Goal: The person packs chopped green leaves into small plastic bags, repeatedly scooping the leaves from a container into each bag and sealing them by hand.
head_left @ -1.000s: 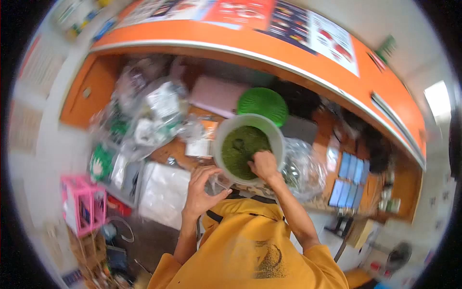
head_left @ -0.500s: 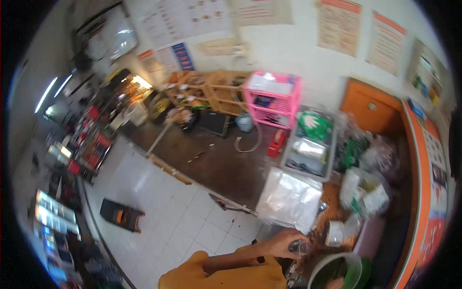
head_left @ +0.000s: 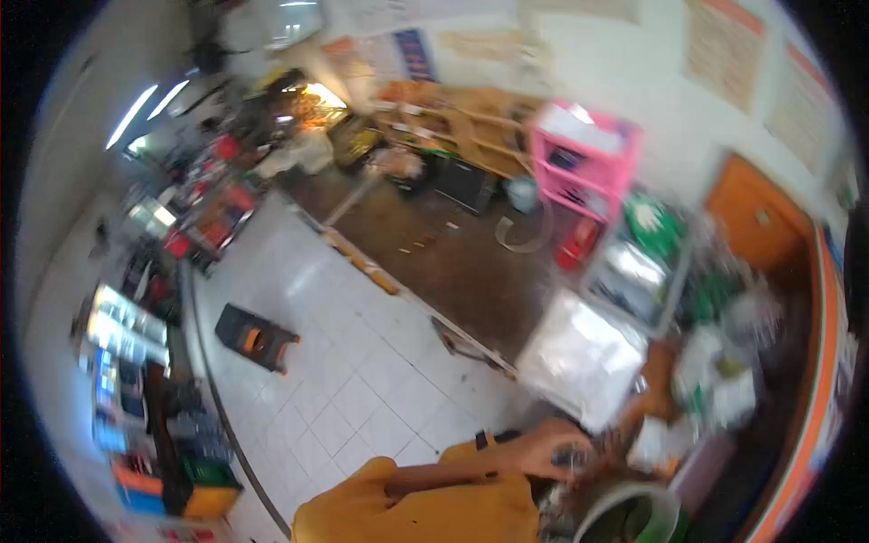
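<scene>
My left hand (head_left: pixel 543 445) reaches out from a yellow sleeve at the bottom. Its fingers are closed around a small clear cup-like thing (head_left: pixel 570 456), blurred, so its exact kind is hard to make out. Just beside it, at the bottom edge, is a round container with a pale rim (head_left: pixel 634 489) and something green at its side. No part of my right hand can be made out now. Past my left hand lies a stack of clear plastic bags (head_left: pixel 584 357) on the dark counter (head_left: pixel 434 262).
A grey tray (head_left: pixel 638 281) with a green-and-white packet stands behind the bags, near a red tape dispenser (head_left: pixel 577 242) and a pink rack (head_left: pixel 588 158). Plastic bags (head_left: pixel 715 371) crowd the right corner by an orange panel. A black-and-orange stool (head_left: pixel 256 338) stands on the tiled floor.
The view has swung, so the counter and rack sit further right and higher. My left hand still holds the clear thing. My right hand, partly visible in the container before, no longer shows.
</scene>
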### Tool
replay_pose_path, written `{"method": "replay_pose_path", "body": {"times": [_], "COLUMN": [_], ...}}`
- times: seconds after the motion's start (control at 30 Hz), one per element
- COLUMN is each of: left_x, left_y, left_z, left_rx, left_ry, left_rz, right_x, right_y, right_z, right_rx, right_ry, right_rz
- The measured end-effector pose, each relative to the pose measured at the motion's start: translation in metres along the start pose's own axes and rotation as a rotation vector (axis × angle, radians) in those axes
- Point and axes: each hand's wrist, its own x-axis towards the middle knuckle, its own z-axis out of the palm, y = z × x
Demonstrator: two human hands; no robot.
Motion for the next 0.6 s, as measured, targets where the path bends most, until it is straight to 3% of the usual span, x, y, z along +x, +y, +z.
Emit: {"method": "replay_pose_path", "body": {"times": [0.07,0.1,0.13,0.17,0.2,0.23,0.3,0.43,0.6], "left_x": [0.014,0.021,0.029,0.037,0.04,0.044,0.061,0.085,0.127], "left_y": [0.004,0.004,0.025,0.034,0.028,0.02,0.018,0.021,0.035], "left_z": [0.006,0.011,0.008,0.005,0.011,0.016,0.019,0.035,0.058], "left_rx": [-0.021,-0.052,-0.035,0.015,-0.032,-0.062,-0.027,-0.063,-0.028], "left_ry": [-0.05,-0.046,-0.107,-0.137,-0.155,-0.162,-0.26,-0.389,-0.549], "left_rz": [0.019,0.073,-0.004,0.066,0.065,0.058,0.038,0.063,0.171], "right_x": [-0.017,-0.021,-0.038,-0.052,-0.062,-0.069,-0.084,-0.124,-0.154], "right_y": [-0.004,0.004,-0.016,-0.037,-0.055,-0.051,-0.052,-0.044,-0.041], "right_z": [0.008,0.031,0.023,0.014,-0.007,-0.005,-0.026,-0.055,-0.058], "right_rx": [0.1,0.33,0.272,0.395,0.402,0.474,0.663,1.132,1.357], "right_ry": [0.061,0.162,0.219,0.306,0.175,0.187,0.064,0.024,0.058], "right_rz": [0.027,-0.027,-0.131,-0.15,-0.088,-0.107,0.095,0.366,0.438]}}
